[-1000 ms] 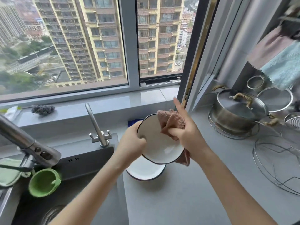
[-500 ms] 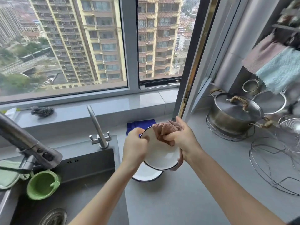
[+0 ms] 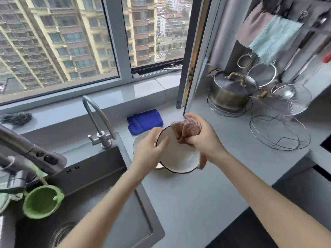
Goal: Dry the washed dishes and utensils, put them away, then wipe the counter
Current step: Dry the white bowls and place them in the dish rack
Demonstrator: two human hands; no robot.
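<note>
Drying was the step in hand: my left grip (image 3: 150, 151) clasped the plate (image 3: 179, 158) by its rim, my right grip (image 3: 204, 140) clamped the brown cloth (image 3: 186, 130) against it, and turning it seemed due next

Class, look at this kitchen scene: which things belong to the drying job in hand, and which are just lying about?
In the job: left hand, right hand, held plate, brown cloth, second plate beneath.
Lying about: blue cloth, lidded pot, wire rack, strainer, green cup, scourer.
</note>
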